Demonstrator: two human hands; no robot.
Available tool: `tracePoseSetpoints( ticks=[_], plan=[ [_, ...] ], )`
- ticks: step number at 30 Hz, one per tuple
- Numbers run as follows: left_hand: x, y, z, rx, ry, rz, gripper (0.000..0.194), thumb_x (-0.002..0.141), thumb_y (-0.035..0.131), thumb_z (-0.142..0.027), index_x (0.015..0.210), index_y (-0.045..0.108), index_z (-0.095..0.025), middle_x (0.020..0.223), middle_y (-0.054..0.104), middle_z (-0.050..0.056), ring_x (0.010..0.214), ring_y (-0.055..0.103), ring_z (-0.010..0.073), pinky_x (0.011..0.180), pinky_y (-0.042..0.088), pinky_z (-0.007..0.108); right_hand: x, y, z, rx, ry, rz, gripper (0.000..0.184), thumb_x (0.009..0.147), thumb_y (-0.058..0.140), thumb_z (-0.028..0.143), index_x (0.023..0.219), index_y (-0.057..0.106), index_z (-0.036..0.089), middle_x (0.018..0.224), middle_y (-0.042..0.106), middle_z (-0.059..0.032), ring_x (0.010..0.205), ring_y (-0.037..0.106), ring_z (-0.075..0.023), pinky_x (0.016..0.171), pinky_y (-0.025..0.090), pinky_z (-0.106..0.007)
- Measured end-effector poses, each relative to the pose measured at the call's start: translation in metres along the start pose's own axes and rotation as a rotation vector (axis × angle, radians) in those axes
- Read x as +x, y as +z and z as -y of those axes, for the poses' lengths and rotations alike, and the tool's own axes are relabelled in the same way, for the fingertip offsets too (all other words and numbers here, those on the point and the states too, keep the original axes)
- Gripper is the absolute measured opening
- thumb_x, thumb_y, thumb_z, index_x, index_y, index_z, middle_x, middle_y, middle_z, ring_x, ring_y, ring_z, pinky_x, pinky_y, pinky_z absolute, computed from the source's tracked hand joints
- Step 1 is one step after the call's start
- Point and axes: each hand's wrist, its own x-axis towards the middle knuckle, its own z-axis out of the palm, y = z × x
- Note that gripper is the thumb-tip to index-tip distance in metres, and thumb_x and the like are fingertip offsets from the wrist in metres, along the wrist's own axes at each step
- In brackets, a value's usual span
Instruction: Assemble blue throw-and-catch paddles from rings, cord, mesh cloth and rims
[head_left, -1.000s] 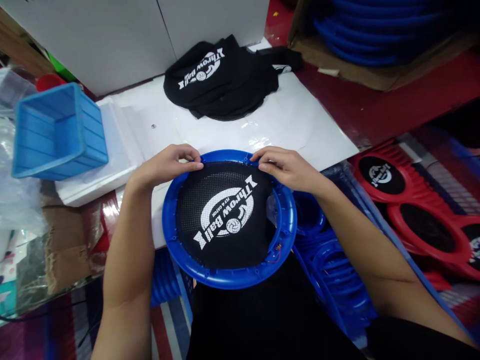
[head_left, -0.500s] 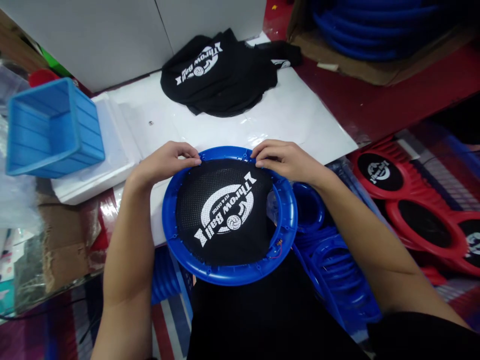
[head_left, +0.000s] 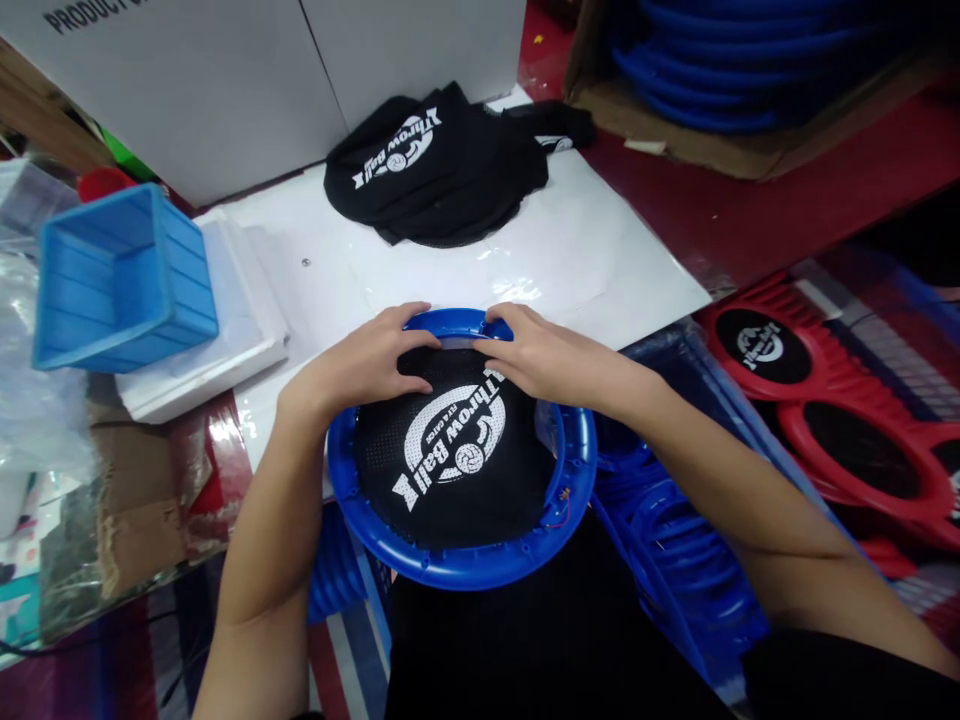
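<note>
A blue plastic ring (head_left: 450,568) rests against my lap and the table edge. A black mesh net (head_left: 450,460) printed "Throw Ball" lies inside the ring. My left hand (head_left: 360,365) presses its fingers on the net's far edge at the top of the ring. My right hand (head_left: 544,355) does the same just to the right, fingertips almost meeting the left ones. Both hands have fingers curled down onto the mesh at the rim.
A pile of black printed nets (head_left: 442,165) lies on the white sheet (head_left: 615,250) further back. A blue plastic basket (head_left: 120,280) stands at the left. Red rings with nets (head_left: 825,400) lie at the right, more blue rings (head_left: 675,560) below them and in a cardboard box (head_left: 750,130).
Both hands have slid inward along the far rim toward each other, from the ring's upper sides to its top centre. The ring sits slightly lower in view.
</note>
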Motion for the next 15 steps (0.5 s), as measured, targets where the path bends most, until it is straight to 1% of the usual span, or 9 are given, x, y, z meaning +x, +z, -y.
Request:
tracePoseSetpoints(
  ticks=[2, 4, 6, 8, 11, 13, 15],
  plan=[
    [0.001, -0.002, 0.0, -0.04, -0.003, 0.004, 0.044, 0.086, 0.078, -0.048, 0.12, 0.073, -0.022, 0.165, 0.043, 0.014, 0.15, 0.044, 0.0381, 0.125, 0.039, 0.057, 0.001, 0.0, 0.002, 0.005, -0.002, 0.017, 0.029, 0.102, 0.05, 0.028, 0.118, 0.073, 0.019, 0.14, 0.054, -0.0195, 0.131, 0.055, -0.0392, 0.106, 0.055, -0.06],
    [0.002, -0.007, 0.002, -0.103, 0.001, -0.001, 0.034, 0.09, 0.071, -0.049, 0.108, 0.074, -0.02, 0.159, 0.049, 0.014, 0.144, 0.051, 0.0352, 0.122, 0.043, 0.053, 0.004, -0.004, -0.001, 0.083, 0.023, 0.027, 0.021, 0.101, 0.054, 0.031, 0.106, 0.072, 0.021, 0.136, 0.055, -0.0165, 0.125, 0.059, -0.0352, 0.103, 0.057, -0.056],
    [0.002, -0.013, 0.004, -0.167, 0.018, -0.015, 0.03, 0.096, 0.062, -0.048, 0.099, 0.074, -0.02, 0.152, 0.056, 0.013, 0.139, 0.055, 0.0318, 0.122, 0.042, 0.051, 0.008, -0.008, -0.006, 0.186, 0.051, 0.016, 0.016, 0.099, 0.06, 0.034, 0.097, 0.069, 0.022, 0.131, 0.059, -0.0136, 0.119, 0.062, -0.032, 0.102, 0.057, -0.053],
    [0.002, -0.018, 0.008, -0.223, 0.032, -0.045, 0.03, 0.098, 0.059, -0.046, 0.097, 0.075, -0.021, 0.145, 0.062, 0.012, 0.134, 0.059, 0.0289, 0.121, 0.042, 0.05, 0.012, -0.011, -0.011, 0.268, 0.048, -0.022, 0.014, 0.096, 0.063, 0.036, 0.093, 0.068, 0.023, 0.127, 0.063, -0.0122, 0.117, 0.063, -0.031, 0.103, 0.055, -0.051],
    [0.002, -0.02, 0.015, -0.326, -0.017, -0.119, 0.027, 0.091, 0.069, -0.047, 0.092, 0.077, -0.021, 0.135, 0.068, 0.01, 0.125, 0.063, 0.0273, 0.115, 0.046, 0.048, 0.014, -0.012, -0.016, 0.337, 0.033, -0.092, 0.016, 0.096, 0.063, 0.037, 0.091, 0.068, 0.023, 0.114, 0.07, -0.0103, 0.109, 0.066, -0.0288, 0.101, 0.053, -0.049],
    [0.003, -0.018, 0.019, -0.416, -0.082, -0.162, 0.026, 0.085, 0.076, -0.047, 0.087, 0.078, -0.021, 0.13, 0.071, 0.011, 0.118, 0.066, 0.0268, 0.109, 0.05, 0.046, 0.014, -0.01, -0.016, 0.368, 0.061, -0.12, 0.016, 0.098, 0.062, 0.037, 0.091, 0.068, 0.023, 0.104, 0.073, -0.0078, 0.1, 0.068, -0.0268, 0.096, 0.053, -0.047],
    [0.004, -0.015, 0.022, -0.504, -0.129, -0.188, 0.024, 0.081, 0.079, -0.045, 0.084, 0.078, -0.021, 0.125, 0.074, 0.011, 0.113, 0.068, 0.0258, 0.104, 0.053, 0.044, 0.012, -0.008, -0.015, 0.401, 0.108, -0.148, 0.016, 0.098, 0.062, 0.037, 0.091, 0.069, 0.024, 0.098, 0.075, -0.0055, 0.094, 0.068, -0.0255, 0.092, 0.053, -0.045]
  ],
)
